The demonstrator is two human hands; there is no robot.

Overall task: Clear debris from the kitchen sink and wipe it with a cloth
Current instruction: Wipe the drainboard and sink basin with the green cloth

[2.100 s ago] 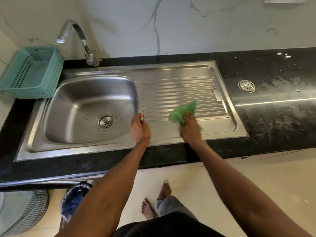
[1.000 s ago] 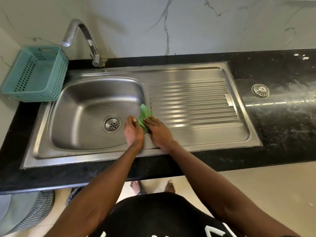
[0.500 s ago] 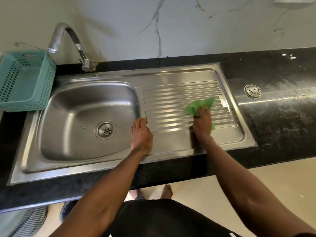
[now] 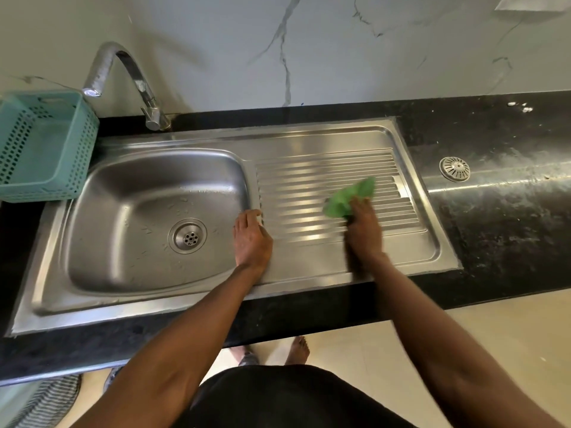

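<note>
I see my right hand [image 4: 364, 233] clenched on the green cloth [image 4: 349, 197] on the sink's [image 4: 309, 273] ribbed drainboard; left hand [image 4: 251, 240] lies released, flat, at the basin's edge.

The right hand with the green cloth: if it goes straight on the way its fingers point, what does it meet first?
The right hand points up and slightly left, pressing the green cloth on the ribbed drainboard. Straight on, only more ribs, then probably the sink's raised back rim before the wall; depth is unclear.
</note>
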